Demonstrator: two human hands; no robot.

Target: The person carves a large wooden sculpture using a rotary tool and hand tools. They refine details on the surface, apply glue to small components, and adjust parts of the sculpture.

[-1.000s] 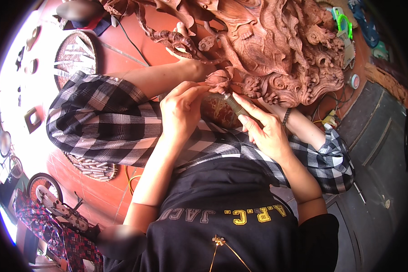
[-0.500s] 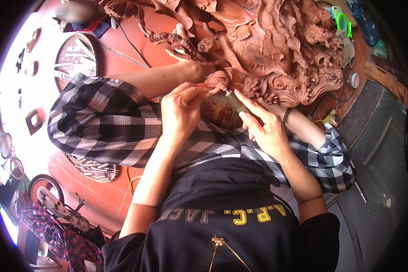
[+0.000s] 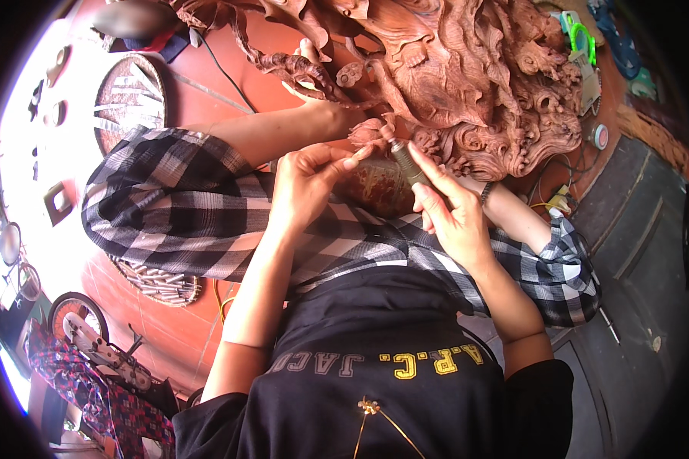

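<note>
My right hand (image 3: 453, 210) grips a rotary tool handpiece (image 3: 407, 162) with a ribbed dark greenish sleeve, index finger stretched along it. Its reddish-brown tip points up beside a carved wooden flower bud (image 3: 366, 133), part of a large reddish-brown wood carving (image 3: 444, 84). Just below the bud, my left hand (image 3: 308, 183) has thumb and fingers pinched together. A small light-brown piece seems to show at its fingertips, too small to name. Whether the tool tip touches the wood, I cannot tell.
A rusty reddish block or tin (image 3: 375, 187) sits between my crossed legs under the carving. On the tiled floor at left are a round woven tray (image 3: 130, 131) with pale strips and a basket of small cylinders (image 3: 164, 287). A dark cable (image 3: 226, 73) runs across the tiles.
My left hand has drawn slightly down from the bud, its fingers changing their pinch. The handpiece in my right hand has shifted a little up and right, its tip turned more into view.
</note>
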